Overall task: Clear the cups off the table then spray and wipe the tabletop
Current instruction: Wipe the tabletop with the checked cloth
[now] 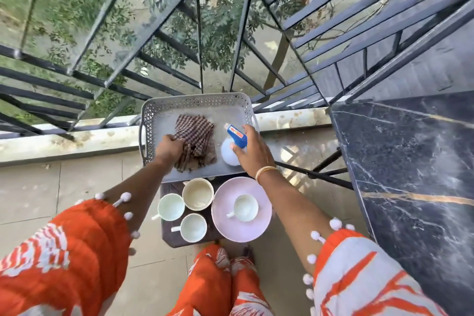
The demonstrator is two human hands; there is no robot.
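A grey perforated tray [154, 115] stands on the far part of a small dark stool [171, 237]. In the tray lies a brown checked cloth [196, 131], and my left hand [168, 149] is closed on its left edge. My right hand [252, 151] grips a white spray bottle [228, 152] with a blue trigger head, upright in the tray's right side. Nearer to me on the stool stand three cups: a cream one [198, 194] and two pale green ones [170, 206] [193, 227]. Another cup [245, 207] sits on a pink plate [259, 228].
A black marble tabletop [410, 174] with gold veins fills the right side, on thin black legs [323, 174]. A black metal railing [195, 33] and a pale stained ledge [77, 140] run behind the tray. Tiled floor lies to the left. My orange trouser legs are just below the stool.
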